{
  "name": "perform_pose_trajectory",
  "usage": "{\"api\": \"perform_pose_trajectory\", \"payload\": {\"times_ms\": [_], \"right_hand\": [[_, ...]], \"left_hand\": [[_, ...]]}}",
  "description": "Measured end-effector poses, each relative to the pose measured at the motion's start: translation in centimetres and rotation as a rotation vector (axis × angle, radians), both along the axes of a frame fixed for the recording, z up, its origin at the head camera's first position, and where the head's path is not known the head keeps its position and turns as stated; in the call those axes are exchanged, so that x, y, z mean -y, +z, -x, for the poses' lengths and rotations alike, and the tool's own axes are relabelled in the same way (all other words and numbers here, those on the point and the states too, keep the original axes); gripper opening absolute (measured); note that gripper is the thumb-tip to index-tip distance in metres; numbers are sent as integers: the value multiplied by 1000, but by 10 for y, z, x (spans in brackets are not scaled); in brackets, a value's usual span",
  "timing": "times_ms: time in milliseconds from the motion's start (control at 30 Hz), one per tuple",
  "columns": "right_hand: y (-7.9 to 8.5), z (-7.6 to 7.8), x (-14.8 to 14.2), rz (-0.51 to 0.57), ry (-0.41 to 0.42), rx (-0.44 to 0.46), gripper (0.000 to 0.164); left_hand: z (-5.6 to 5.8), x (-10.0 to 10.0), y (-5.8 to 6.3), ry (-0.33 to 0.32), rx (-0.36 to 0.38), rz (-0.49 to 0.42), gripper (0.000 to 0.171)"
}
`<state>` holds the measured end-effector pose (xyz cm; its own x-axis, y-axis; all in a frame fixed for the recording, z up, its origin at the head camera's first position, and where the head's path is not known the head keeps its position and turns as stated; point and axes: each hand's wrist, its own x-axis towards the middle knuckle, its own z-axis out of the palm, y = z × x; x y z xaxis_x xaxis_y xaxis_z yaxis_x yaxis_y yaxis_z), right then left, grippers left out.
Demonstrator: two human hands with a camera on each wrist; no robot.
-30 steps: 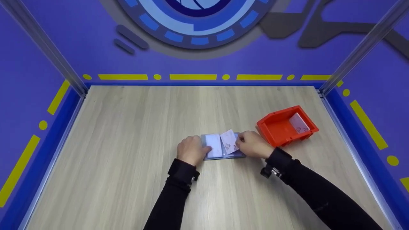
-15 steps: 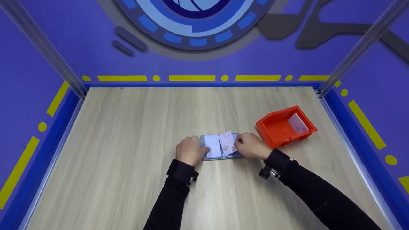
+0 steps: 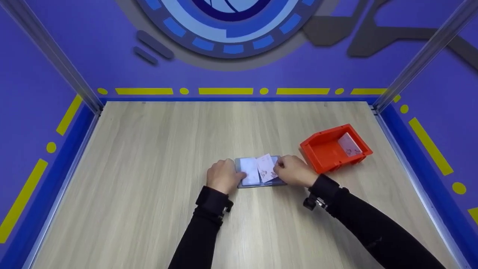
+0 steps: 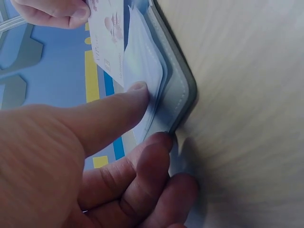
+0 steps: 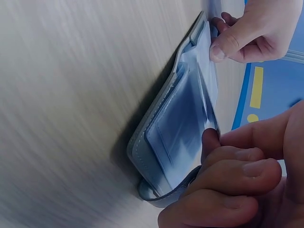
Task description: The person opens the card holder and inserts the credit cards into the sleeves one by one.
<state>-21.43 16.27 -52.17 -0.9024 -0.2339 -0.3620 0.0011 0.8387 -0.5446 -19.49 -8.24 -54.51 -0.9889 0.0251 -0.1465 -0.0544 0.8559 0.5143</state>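
A grey-blue stitched card wallet (image 3: 236,164) with clear plastic sleeves (image 4: 145,61) lies spread open on the table. My left hand (image 3: 224,176) grips its left side, thumb on the sleeves and fingers curled at the outer edge. My right hand (image 3: 297,170) pinches the right edge of a pale card (image 3: 266,167) printed with reddish-brown figures. That card is tilted over the wallet's right half, with its lower end close to the fold; whether it sits inside a sleeve I cannot tell. In the right wrist view, a strap (image 5: 164,198) loops out from the wallet near my curled fingers.
Right of the wallet stands a red plastic bin (image 3: 325,149), with a similar printed card (image 3: 350,144) leaning inside against its far end. Blue-purple panels (image 3: 239,76) border the wooden table (image 3: 168,138) at the back and sides.
The pale card has slid slightly down towards the wallet's near edge, in my right hand's pinch. My left hand keeps its hold on the wallet.
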Motion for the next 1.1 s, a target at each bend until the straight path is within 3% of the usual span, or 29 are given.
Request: {"api": "perform_pose_trajectory", "payload": {"times_ms": [767,1100], "right_hand": [[0,1,11,-36,-18,-9,24],[-2,0,20,-92,33,-38,29]], "left_hand": [[-1,-1,1,-9,-10,15,42],[-1,1,1,-26,-24,32,47]]}}
